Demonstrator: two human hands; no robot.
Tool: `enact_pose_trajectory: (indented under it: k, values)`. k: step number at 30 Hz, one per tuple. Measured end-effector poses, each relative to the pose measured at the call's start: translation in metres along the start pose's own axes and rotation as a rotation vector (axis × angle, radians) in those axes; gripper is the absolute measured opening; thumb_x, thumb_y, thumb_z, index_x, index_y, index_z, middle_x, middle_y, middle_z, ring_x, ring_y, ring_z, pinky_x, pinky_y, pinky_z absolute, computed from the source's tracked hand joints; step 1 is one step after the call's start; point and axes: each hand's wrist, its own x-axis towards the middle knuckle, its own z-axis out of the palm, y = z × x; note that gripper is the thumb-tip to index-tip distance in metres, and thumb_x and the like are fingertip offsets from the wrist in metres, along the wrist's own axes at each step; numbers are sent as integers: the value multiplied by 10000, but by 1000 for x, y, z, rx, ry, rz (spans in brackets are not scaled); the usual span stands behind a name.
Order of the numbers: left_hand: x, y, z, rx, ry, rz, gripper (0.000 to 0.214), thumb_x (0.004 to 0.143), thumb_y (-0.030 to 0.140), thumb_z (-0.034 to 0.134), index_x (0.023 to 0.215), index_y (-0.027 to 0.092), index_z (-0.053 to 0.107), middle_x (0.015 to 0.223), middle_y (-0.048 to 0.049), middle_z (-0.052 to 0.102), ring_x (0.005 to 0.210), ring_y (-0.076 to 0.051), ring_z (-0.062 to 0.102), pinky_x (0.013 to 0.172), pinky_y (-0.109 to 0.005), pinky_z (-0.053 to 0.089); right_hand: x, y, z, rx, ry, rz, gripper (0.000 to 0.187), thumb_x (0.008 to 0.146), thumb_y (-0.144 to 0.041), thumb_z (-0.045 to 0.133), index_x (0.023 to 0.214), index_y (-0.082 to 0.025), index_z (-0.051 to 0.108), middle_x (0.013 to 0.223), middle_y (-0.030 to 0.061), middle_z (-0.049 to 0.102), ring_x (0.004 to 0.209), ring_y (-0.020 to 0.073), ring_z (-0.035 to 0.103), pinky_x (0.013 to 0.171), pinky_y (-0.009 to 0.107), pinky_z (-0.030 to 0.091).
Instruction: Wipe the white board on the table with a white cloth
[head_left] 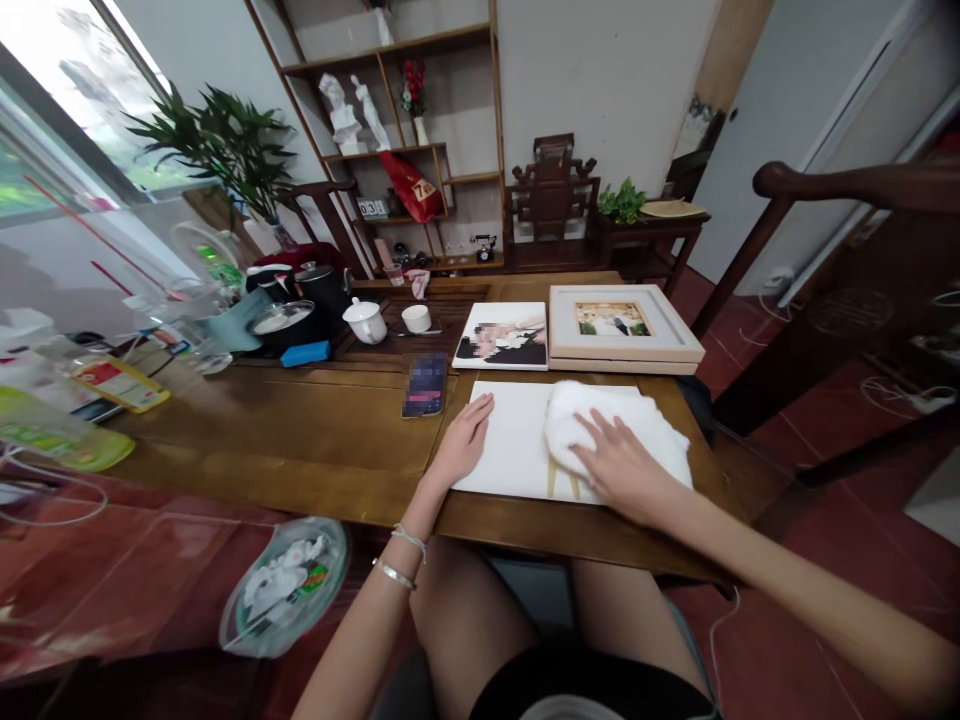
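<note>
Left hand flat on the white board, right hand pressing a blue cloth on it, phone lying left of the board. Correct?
Not quite: in the head view the fluffy cloth under the right hand is white, not blue. Left hand on the white board and the phone are right.

White cloth, brown table

Left hand flat, fingers spread, pressing the left edge of a white board lying at the near edge of the wooden table. Right hand palm-down on a white cloth that covers the board's right part. Phone just left of the board; photo print and framed picture behind it, teapot and cup further back.
</note>
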Motion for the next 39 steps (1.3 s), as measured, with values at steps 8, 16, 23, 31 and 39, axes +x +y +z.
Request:
enact_pose_trajectory:
  k: [8,16,23,31,39]
  values:
    - [1,-1,1,5,-11,-5,418,927,246,347,1291,172,539,1409,-93,486,1345,-193,397,1152,-426,266,-25,10,-15,151,-47,-105,400,728,-147,584,1122,-190,634,1446,132,408,1362,330,288,1078,509,284]
    - [0,1,-1,-31,8,-6,409,920,256,366,1280,194,551,1403,-77,496,1337,-194,410,1150,-416,274,38,56,4,121,35,61,408,855,-172,430,1239,-98,548,1339,191,515,1371,362,246,1065,613,190]
    - [0,-1,1,-14,-14,-11,425,928,250,345,1300,160,529,1416,-100,477,1352,-199,386,1159,-424,249,-25,-27,-22,274,-97,-137,400,692,-128,588,1078,-191,669,1545,96,204,1397,420,60,1069,666,100]
    - [0,-1,0,-21,-15,-16,418,928,253,346,1292,174,536,1412,-96,482,1350,-198,389,1154,-434,254,22,34,-7,310,32,-146,306,921,-346,444,1061,-168,649,1281,154,578,1388,299,239,1094,602,136]
    - [0,0,0,-13,-12,-16,420,927,254,349,1298,179,531,1412,-90,483,1346,-190,395,1153,-420,262,38,-13,-4,186,-4,13,475,775,-198,556,1247,-240,586,1514,110,293,1387,415,132,1038,681,131]
